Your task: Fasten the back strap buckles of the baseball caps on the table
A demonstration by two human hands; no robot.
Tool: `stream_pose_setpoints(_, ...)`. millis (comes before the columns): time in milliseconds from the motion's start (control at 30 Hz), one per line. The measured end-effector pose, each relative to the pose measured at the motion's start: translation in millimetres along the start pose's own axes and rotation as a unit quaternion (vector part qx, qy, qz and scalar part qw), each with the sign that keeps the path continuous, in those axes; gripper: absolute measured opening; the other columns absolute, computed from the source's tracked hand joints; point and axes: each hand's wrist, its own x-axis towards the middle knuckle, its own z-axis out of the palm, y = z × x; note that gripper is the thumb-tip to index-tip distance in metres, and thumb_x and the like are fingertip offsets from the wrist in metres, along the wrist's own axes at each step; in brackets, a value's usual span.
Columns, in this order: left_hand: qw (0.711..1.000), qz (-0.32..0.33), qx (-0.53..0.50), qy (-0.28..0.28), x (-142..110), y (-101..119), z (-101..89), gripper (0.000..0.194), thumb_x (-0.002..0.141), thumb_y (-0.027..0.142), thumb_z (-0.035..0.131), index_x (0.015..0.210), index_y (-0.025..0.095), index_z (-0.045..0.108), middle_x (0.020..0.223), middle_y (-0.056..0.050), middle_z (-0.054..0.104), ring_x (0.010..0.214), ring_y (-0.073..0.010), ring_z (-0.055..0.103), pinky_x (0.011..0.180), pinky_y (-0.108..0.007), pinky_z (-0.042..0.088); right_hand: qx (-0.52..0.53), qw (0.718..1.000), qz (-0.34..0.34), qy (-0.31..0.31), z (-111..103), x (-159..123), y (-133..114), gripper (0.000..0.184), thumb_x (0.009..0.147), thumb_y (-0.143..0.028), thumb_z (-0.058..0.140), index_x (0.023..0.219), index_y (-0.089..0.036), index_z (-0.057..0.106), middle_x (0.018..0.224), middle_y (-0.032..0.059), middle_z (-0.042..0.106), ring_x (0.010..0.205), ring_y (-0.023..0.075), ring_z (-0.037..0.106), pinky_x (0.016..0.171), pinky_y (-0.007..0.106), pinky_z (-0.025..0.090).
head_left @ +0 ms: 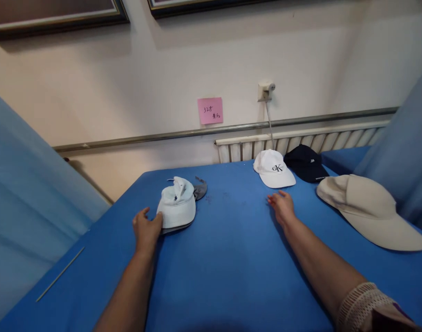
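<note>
My left hand (148, 228) is beside the pale blue baseball cap (178, 210), with its thumb at the left edge of the brim and its fingers apart from the cap. That cap lies on top of a dark grey cap (200, 190), which shows only at its strap and under the brim. My right hand (282, 206) is over the blue sheet just in front of the white cap with black letters (271, 170). Its fingers are spread, with nothing in them.
A navy cap (304, 161) sits next to the white one, and a large beige cap (365, 203) is at the right. On the left lies a thin stick (61, 274). Behind the blue-covered bed (228, 267) are a radiator (237, 151) and a metal rail (155, 138). Blue curtains (27, 184) hang at both sides.
</note>
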Motion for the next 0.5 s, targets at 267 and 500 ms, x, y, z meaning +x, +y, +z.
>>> stream_pose_setpoints(267, 0.972, 0.163, -0.042, -0.161, -75, 57, 55.8, 0.029, 0.078, 0.026, 0.059, 0.105, 0.018, 0.065, 0.137, -0.012, 0.050, 0.124, -0.0282, 0.050, 0.101, -0.045, 0.042, 0.098, 0.995, 0.024, -0.024, -14, 54, -24, 0.058, 0.062, -0.015, 0.070, 0.113, -0.029, 0.046, 0.086, -0.0052, 0.062, 0.074, 0.0131, 0.069, 0.058, 0.022, 0.055)
stream_pose_setpoints(500, 0.894, 0.091, -0.164, -0.408, -136, 60, 137.0, 0.020, 0.071, 0.018, 0.065, 0.092, 0.017, 0.067, 0.110, -0.010, 0.067, 0.090, -0.0193, 0.065, 0.087, -0.036, 0.052, 0.059, 0.998, -0.005, 0.029, -16, 59, -25, 0.032, 0.062, -0.013, 0.066, 0.093, -0.016, 0.061, 0.057, -0.0068, 0.052, 0.046, 0.0059, 0.050, 0.037, 0.012, 0.034)
